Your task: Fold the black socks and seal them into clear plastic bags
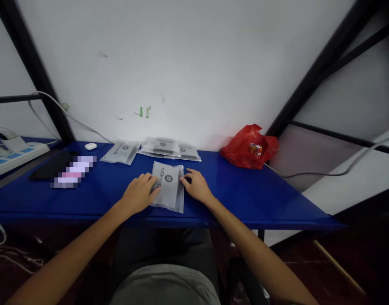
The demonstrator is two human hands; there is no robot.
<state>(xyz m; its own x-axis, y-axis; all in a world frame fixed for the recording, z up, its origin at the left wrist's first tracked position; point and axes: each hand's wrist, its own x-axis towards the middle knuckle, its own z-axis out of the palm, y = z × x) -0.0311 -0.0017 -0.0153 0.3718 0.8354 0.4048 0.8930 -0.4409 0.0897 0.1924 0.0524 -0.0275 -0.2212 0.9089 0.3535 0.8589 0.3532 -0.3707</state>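
A frosted zip bag [168, 186] with dark printed lettering and a round logo lies on the blue table in front of me. My left hand [139, 191] rests over its left edge, fingers and thumb apart and touching the plastic. At the opposite edge, by the zip strip, is my right hand [197, 185], its thumb and forefinger spread. Whether the right fingertips touch the bag I cannot tell. Behind it, a single similar bag [120, 152] lies at the left. Beside that sits a pile of such bags [162, 146] against the wall.
A crumpled red plastic bag [250, 147] sits at the back right, with a cable [309, 174] beside it. To the left are a phone [74, 171], a dark tablet-like slab [50, 165], a white earbud case [90, 146] and a power strip [19, 156]. Black frame posts flank the table.
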